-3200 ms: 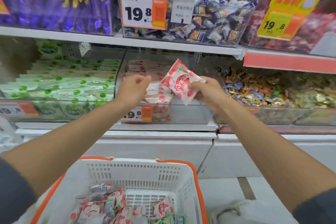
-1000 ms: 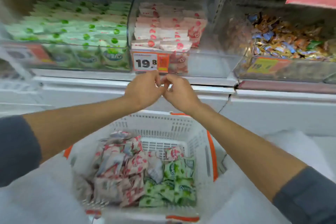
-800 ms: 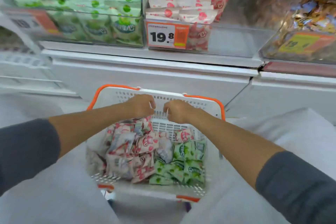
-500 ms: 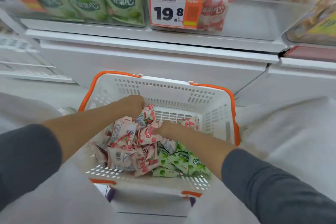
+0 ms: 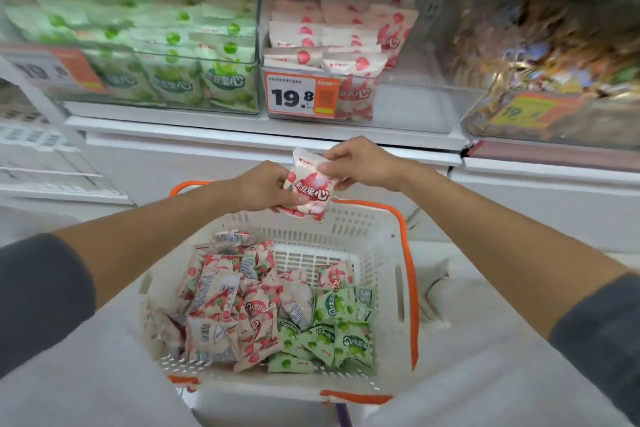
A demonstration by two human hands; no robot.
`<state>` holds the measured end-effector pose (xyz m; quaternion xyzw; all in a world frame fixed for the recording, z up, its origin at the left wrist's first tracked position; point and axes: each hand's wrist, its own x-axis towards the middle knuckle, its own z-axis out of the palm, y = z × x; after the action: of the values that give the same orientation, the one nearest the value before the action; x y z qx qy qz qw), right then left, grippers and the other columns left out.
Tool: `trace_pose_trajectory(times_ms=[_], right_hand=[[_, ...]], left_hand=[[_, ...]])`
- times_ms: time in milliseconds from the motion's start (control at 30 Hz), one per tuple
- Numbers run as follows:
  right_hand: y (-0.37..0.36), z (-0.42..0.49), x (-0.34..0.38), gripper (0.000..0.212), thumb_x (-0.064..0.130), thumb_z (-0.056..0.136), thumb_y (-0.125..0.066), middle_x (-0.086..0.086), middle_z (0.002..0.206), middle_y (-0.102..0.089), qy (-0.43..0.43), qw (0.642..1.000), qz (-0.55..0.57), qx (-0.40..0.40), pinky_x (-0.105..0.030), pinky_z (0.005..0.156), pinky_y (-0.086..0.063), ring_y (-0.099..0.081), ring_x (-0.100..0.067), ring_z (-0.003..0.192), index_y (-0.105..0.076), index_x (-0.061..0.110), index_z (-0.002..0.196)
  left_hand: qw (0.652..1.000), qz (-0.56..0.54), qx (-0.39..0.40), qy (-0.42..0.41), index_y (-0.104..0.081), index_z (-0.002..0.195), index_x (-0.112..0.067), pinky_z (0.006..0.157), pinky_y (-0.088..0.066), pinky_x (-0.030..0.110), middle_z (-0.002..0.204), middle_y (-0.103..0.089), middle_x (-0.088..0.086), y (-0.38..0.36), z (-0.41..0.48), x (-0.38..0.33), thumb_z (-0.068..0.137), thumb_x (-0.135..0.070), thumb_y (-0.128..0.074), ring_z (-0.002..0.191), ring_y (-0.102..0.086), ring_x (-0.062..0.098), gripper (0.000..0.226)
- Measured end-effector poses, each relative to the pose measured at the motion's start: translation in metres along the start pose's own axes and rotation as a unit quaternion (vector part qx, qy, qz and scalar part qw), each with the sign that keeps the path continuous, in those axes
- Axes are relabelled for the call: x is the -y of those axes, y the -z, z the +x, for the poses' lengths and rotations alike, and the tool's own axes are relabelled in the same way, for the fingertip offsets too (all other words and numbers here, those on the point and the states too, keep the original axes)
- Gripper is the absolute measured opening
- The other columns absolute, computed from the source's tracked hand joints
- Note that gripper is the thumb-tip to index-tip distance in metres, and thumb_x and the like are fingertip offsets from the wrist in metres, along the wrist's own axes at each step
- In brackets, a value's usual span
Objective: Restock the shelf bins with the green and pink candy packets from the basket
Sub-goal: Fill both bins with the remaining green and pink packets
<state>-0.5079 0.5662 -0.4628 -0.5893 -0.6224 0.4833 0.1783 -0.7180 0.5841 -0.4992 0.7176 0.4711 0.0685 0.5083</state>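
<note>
Head view: both hands hold one pink packet [image 5: 310,185] above the far rim of the basket [image 5: 406,253] — the left hand [image 5: 266,188] curls its fingers round the lower left edge, the right hand [image 5: 361,163] pinches the upper right corner. More pink packets [image 5: 225,302] lie heaped in the basket's left side, green packets [image 5: 334,329] at the right. On the shelf behind, the pink bin [image 5: 412,107] stands just right of the green bin [image 5: 194,57].
</note>
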Motion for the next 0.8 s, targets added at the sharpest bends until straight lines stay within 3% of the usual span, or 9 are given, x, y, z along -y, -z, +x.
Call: trace_pose_trajectory(times_ms=[67, 167, 300, 367, 433, 533, 633, 733, 800], right_hand=[[0.027, -0.011, 0.013, 0.025, 0.013, 0.092, -0.065, -0.012, 0.081, -0.063, 0.015, 0.998, 0.021, -0.050, -0.026, 0.070, -0.060, -0.063, -0.014, 0.070, -0.067, -0.012, 0.097], [0.061, -0.027, 0.034, 0.018, 0.013, 0.089, -0.068, -0.009, 0.085, -0.068, 0.045, 0.986, 0.099, -0.127, -0.025, 0.068, -0.059, -0.063, -0.013, 0.069, -0.070, 0.001, 0.102], [0.093, -0.041, 0.047, 0.038, 0.015, 0.079, -0.078, -0.005, 0.099, -0.074, 0.047, 0.971, 0.213, -0.100, -0.030, 0.078, -0.057, -0.071, -0.021, 0.091, -0.063, 0.013, 0.114], [0.109, -0.039, 0.048, 0.028, 0.013, 0.080, -0.077, -0.005, 0.093, -0.075, 0.055, 0.973, 0.181, -0.131, -0.030, 0.077, -0.056, -0.071, -0.019, 0.088, -0.067, 0.007, 0.105], [0.131, -0.027, 0.046, 0.037, 0.008, 0.080, -0.076, -0.011, 0.096, -0.073, 0.071, 0.944, 0.229, -0.225, -0.035, 0.078, -0.058, -0.070, -0.021, 0.084, -0.063, -0.007, 0.111], [0.168, 0.003, 0.034, 0.037, 0.001, 0.078, -0.076, -0.017, 0.105, -0.071, 0.048, 0.900, 0.231, -0.365, -0.044, 0.083, -0.058, -0.071, -0.027, 0.088, -0.061, -0.010, 0.110], [0.191, 0.043, 0.011, 0.030, 0.004, 0.073, -0.079, -0.013, 0.102, -0.072, -0.027, 0.912, 0.085, -0.401, -0.046, 0.086, -0.057, -0.069, -0.026, 0.093, -0.068, -0.003, 0.099], [0.188, 0.078, 0.004, 0.029, 0.007, 0.078, -0.076, -0.011, 0.111, -0.070, -0.066, 0.940, 0.006, -0.334, -0.037, 0.095, -0.053, -0.067, -0.023, 0.102, -0.069, 0.003, 0.106], [0.182, 0.098, 0.007, 0.034, 0.009, 0.085, -0.071, -0.010, 0.122, -0.066, -0.066, 0.951, -0.020, -0.303, -0.027, 0.094, -0.049, -0.063, -0.023, 0.111, -0.065, 0.004, 0.118]], left_hand=[[0.999, -0.014, -0.036, -0.028, -0.069, 0.084, 0.004, 0.061, -0.048, 0.021, 0.070, -0.067, 0.001, 0.008, -0.003, -0.029, 0.081, -0.024, -0.077, 0.063, -0.059, 0.010, 0.029], [0.989, -0.013, -0.111, -0.092, -0.063, 0.077, 0.013, 0.056, -0.040, 0.025, 0.064, -0.058, 0.006, 0.023, 0.000, -0.073, 0.080, -0.024, -0.078, 0.059, -0.049, 0.011, 0.040], [0.964, 0.030, -0.207, -0.165, -0.050, 0.051, -0.009, 0.048, -0.027, 0.019, 0.049, -0.045, -0.005, 0.040, 0.015, -0.125, 0.079, -0.023, -0.079, 0.046, -0.034, 0.003, 0.043], [0.953, 0.014, -0.228, -0.199, -0.064, 0.065, -0.009, 0.056, -0.043, 0.021, 0.065, -0.063, 0.000, 0.046, 0.027, -0.146, 0.082, -0.028, -0.076, 0.056, -0.053, 0.007, 0.028], [0.945, 0.042, -0.246, -0.211, -0.072, 0.099, -0.013, 0.083, -0.053, 0.029, 0.099, -0.073, 0.000, 0.055, 0.044, -0.160, 0.090, -0.040, -0.065, 0.090, -0.067, 0.012, 0.029], [0.936, 0.205, -0.231, -0.167, -0.047, 0.142, -0.018, 0.109, -0.039, 0.040, 0.143, -0.052, 0.002, 0.071, 0.073, -0.162, 0.099, -0.050, -0.042, 0.130, -0.048, 0.021, 0.054], [0.909, 0.363, -0.171, -0.117, -0.035, 0.148, -0.019, 0.113, -0.029, 0.046, 0.151, -0.040, 0.009, 0.075, 0.092, -0.151, 0.101, -0.052, -0.027, 0.138, -0.037, 0.027, 0.058], [0.899, 0.384, -0.179, -0.109, -0.032, 0.150, -0.023, 0.119, -0.016, 0.044, 0.159, -0.027, 0.006, 0.071, 0.097, -0.142, 0.102, -0.053, -0.019, 0.147, -0.023, 0.020, 0.058], [0.891, 0.382, -0.206, -0.130, -0.036, 0.149, -0.024, 0.118, -0.016, 0.040, 0.157, -0.031, 0.004, 0.069, 0.097, -0.139, 0.103, -0.051, -0.019, 0.145, -0.025, 0.017, 0.056]])
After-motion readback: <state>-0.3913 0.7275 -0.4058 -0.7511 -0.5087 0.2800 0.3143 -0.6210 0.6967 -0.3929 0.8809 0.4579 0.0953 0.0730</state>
